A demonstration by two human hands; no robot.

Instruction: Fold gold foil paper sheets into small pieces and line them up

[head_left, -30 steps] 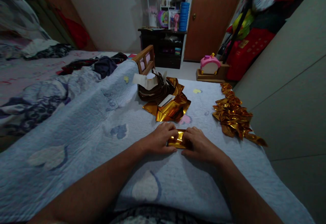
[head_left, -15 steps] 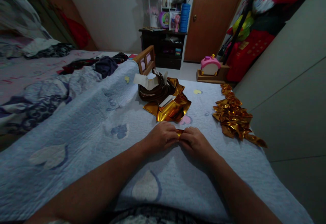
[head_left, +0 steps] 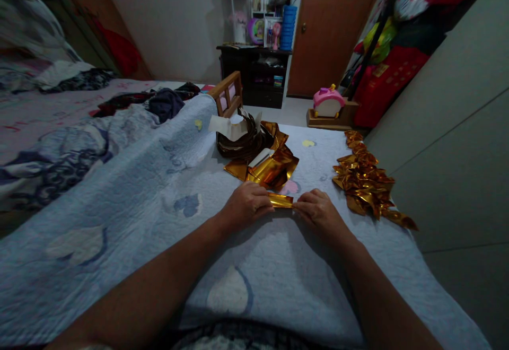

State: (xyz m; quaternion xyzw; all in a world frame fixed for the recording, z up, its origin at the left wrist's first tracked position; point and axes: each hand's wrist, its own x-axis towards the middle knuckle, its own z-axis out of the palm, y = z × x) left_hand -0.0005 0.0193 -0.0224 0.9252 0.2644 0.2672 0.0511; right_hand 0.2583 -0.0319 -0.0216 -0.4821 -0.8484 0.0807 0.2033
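Note:
A narrow folded strip of gold foil paper [head_left: 280, 200] lies on the pale blue quilt [head_left: 159, 191] in front of me. My left hand [head_left: 245, 204] pinches its left end with curled fingers. My right hand [head_left: 318, 211] pinches its right end. The strip is stretched flat between both hands, just above the quilt. Just beyond it lies a stack of loose gold foil sheets [head_left: 268, 167].
A dark round holder with white paper [head_left: 237, 137] stands behind the foil sheets. A pile of folded gold pieces [head_left: 365, 180] lies at the right by the wall. Crumpled bedding and clothes [head_left: 79, 127] lie left. A dark cabinet [head_left: 254, 74] and a door [head_left: 330, 26] are far back.
My hands have moved apart. The gold piece, earlier a small folded packet hidden between my fingers, now shows as a long thin strip between them.

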